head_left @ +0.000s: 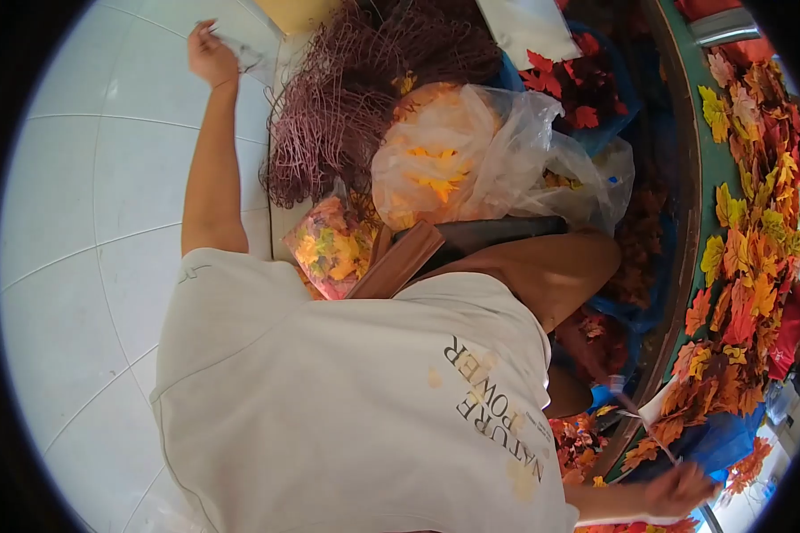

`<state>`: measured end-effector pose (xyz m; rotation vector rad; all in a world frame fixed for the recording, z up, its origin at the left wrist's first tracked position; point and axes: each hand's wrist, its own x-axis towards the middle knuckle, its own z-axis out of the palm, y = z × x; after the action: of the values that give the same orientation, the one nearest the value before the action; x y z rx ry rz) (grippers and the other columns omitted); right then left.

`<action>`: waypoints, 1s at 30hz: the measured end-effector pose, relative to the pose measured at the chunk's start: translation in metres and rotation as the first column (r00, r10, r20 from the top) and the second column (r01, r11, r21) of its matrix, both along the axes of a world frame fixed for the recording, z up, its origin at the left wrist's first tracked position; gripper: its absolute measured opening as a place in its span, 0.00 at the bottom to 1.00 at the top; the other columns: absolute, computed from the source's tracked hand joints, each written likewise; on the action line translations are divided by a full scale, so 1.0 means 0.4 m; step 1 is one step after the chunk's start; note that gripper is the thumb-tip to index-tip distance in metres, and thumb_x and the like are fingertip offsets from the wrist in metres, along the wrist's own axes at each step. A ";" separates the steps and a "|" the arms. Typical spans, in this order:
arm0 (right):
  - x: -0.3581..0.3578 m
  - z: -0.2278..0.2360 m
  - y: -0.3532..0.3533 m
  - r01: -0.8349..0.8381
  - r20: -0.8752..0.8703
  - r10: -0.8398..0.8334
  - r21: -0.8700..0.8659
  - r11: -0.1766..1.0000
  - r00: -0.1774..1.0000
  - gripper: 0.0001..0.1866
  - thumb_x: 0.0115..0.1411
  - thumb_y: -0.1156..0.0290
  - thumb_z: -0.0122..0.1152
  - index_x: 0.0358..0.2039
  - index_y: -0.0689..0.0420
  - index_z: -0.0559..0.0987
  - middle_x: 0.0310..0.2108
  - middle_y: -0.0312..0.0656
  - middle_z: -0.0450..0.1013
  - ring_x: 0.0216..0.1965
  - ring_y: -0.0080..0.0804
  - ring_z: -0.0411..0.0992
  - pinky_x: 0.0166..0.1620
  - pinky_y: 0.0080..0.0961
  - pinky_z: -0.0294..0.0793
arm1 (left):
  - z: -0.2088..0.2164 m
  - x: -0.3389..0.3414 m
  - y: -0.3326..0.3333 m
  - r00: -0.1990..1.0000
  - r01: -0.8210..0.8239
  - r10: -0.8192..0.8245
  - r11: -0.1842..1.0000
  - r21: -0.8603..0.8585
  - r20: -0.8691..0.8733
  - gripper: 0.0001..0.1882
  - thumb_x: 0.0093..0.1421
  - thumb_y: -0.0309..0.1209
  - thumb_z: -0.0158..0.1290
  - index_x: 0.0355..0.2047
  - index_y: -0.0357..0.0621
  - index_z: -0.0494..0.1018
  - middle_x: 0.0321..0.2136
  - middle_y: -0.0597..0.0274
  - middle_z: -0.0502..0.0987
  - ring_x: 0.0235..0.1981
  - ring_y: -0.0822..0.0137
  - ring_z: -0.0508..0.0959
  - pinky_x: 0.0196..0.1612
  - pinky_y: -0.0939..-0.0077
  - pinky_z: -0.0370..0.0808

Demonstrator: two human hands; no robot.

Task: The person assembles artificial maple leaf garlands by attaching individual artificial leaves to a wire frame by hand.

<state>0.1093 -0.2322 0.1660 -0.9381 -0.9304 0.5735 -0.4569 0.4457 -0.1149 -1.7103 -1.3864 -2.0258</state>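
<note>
My left hand point(212, 59) is stretched out to the upper left, above the pale tiled floor. Its fingers are curled closed, and a blurry piece of clear plastic point(256, 62) shows right beside it; what the fingers hold is too small to make out. At the lower right, my right hand point(682, 489) is smeared by motion next to the leaf-covered table. A thin pale strand point(656, 433) runs up and left from near that hand. Orange, red and yellow artificial maple leaves point(756, 266) cover the table top. My bent leg point(542, 275) is beside the table.
Bundles of thin purple-brown stems point(329, 115) lie at the upper middle. Near them are a cloudy plastic bag of orange leaves point(436, 160), a small clear bag of mixed leaves point(331, 247) and a brown wooden piece point(398, 259). Red leaves point(578, 84) fill a blue bag. A green-edged table point(709, 169) borders the right.
</note>
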 end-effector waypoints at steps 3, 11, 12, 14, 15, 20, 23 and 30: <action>0.003 -0.027 -0.087 0.084 0.086 -0.070 -0.166 0.983 0.994 0.16 0.60 0.71 0.45 0.48 0.61 0.68 0.30 0.41 0.66 0.23 0.28 0.58 0.36 0.29 0.62 | 0.125 0.212 0.007 0.918 0.166 -0.179 0.984 -0.069 -0.353 0.09 0.60 0.24 0.43 0.34 0.42 0.74 0.31 0.59 0.77 0.30 0.64 0.76 0.34 0.76 0.72; -0.169 -0.060 -0.322 0.470 0.441 -0.167 -0.794 0.385 0.882 0.22 0.59 0.64 0.48 0.51 0.62 0.69 0.42 0.48 0.67 0.37 0.38 0.65 0.47 0.32 0.62 | 0.376 0.651 -0.358 0.470 0.834 -0.753 0.550 -0.048 -0.461 0.06 0.58 0.21 0.44 0.29 0.34 0.71 0.25 0.54 0.75 0.19 0.61 0.73 0.23 0.75 0.71; -0.205 -0.075 -0.348 0.494 0.462 -0.176 -0.829 0.262 0.869 0.22 0.59 0.63 0.48 0.51 0.62 0.69 0.43 0.49 0.67 0.39 0.39 0.65 0.48 0.32 0.61 | 0.399 0.704 -0.394 0.443 0.892 -0.720 0.413 0.183 -0.533 0.06 0.58 0.23 0.44 0.28 0.36 0.71 0.19 0.57 0.73 0.17 0.64 0.72 0.21 0.76 0.69; -0.286 -0.119 -0.400 0.491 0.481 -0.207 -0.871 -0.007 0.852 0.24 0.59 0.61 0.49 0.51 0.62 0.69 0.46 0.51 0.68 0.42 0.41 0.67 0.51 0.33 0.61 | 0.473 0.769 -0.515 0.304 0.949 -0.656 0.270 0.162 -0.691 0.07 0.56 0.32 0.49 0.28 0.42 0.72 0.12 0.63 0.68 0.14 0.63 0.69 0.15 0.75 0.62; -0.331 -0.144 -0.426 0.462 0.485 -0.225 -0.874 -0.149 0.845 0.24 0.59 0.60 0.49 0.52 0.62 0.69 0.48 0.51 0.68 0.44 0.42 0.68 0.53 0.34 0.61 | 0.508 0.798 -0.569 0.017 0.998 -0.704 0.055 -0.030 -0.710 0.09 0.51 0.35 0.54 0.30 0.45 0.73 0.12 0.67 0.65 0.12 0.64 0.66 0.13 0.73 0.59; -0.374 -0.232 -0.319 0.767 0.756 0.157 -0.596 -0.238 0.636 0.30 0.59 0.61 0.52 0.57 0.66 0.60 0.60 0.59 0.51 0.62 0.49 0.50 0.63 0.36 0.49 | 0.579 0.879 -0.857 0.059 0.898 -0.488 -0.356 0.260 -0.871 0.10 0.50 0.35 0.55 0.29 0.44 0.70 0.17 0.72 0.54 0.14 0.75 0.57 0.12 0.84 0.52; -0.374 -0.169 -0.067 0.905 0.898 -0.190 -0.347 0.244 0.396 0.16 0.56 0.75 0.55 0.46 0.63 0.72 0.44 0.50 0.71 0.46 0.47 0.69 0.48 0.33 0.68 | 0.567 0.896 -0.968 0.180 0.818 -0.414 -0.441 0.370 -0.892 0.06 0.56 0.34 0.47 0.30 0.46 0.70 0.15 0.71 0.54 0.14 0.73 0.55 0.15 0.81 0.53; -0.404 -0.204 0.271 -0.088 -0.070 0.070 -0.299 0.950 0.995 0.30 0.67 0.51 0.31 0.50 0.65 0.70 0.37 0.44 0.74 0.39 0.27 0.71 0.43 0.24 0.71 | 0.555 0.909 -1.106 0.291 0.625 -0.502 -0.545 0.559 -0.814 0.08 0.43 0.27 0.45 0.26 0.52 0.69 0.15 0.74 0.52 0.14 0.78 0.54 0.16 0.85 0.50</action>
<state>-0.0522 -0.1237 0.0842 -1.1544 -0.8433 0.8239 -0.0932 0.0034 0.1072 -1.6325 1.7313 -1.9700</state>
